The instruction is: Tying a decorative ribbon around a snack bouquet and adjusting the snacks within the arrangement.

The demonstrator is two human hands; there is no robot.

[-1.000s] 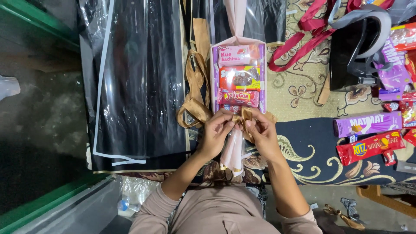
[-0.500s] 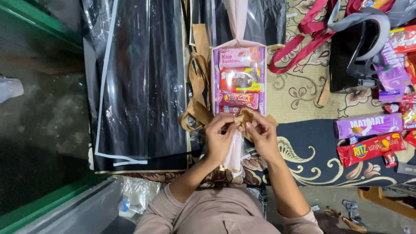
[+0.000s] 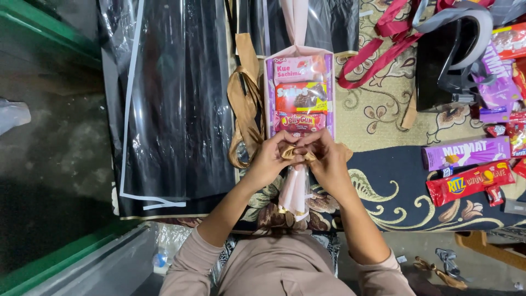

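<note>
**Desk:** What do you have closest to the camera?

**Me:** My view looks straight down. Nearest are the person's lap and two beige sleeves. Just past them, the pale pink wrapped stem (image 3: pixel 294 192) of a snack bouquet lies on the patterned carpet (image 3: pixel 383 192), pointing back towards the lap.

**Desk:** And the hands?

**Me:** I see both meeting over the neck of the bouquet, where stem joins box. The left hand (image 3: pixel 269 159) is curled, its fingers pinching a tan ribbon (image 3: pixel 293 152). The right hand (image 3: pixel 327 159) is closed on the same ribbon from the other side, thumb and fingertips pressed to it. The two hands touch each other at the fingertips.

**Desk:** Where does the ribbon sit?

**Me:** Bunched between the fingers, right at the bottom edge of the purple-sided snack box (image 3: pixel 298 93). I can't tell whether it is knotted; the fingers hide that.

**Desk:** Further out?

**Me:** The box holds three snack packets stacked one above another: pink on top, orange-red in the middle, pink-red lowest. To its left lies a loose coil of wider tan ribbon (image 3: pixel 244 109), and beyond that black plastic sheets (image 3: pixel 175 98) with white edges. To the right I see a purple snack pack (image 3: pixel 466 152) and a red cracker pack (image 3: pixel 470 182) on the carpet, well apart from the hands. Farthest, a dark red strap (image 3: pixel 378 55) beside a black bag (image 3: pixel 444 60).
</note>
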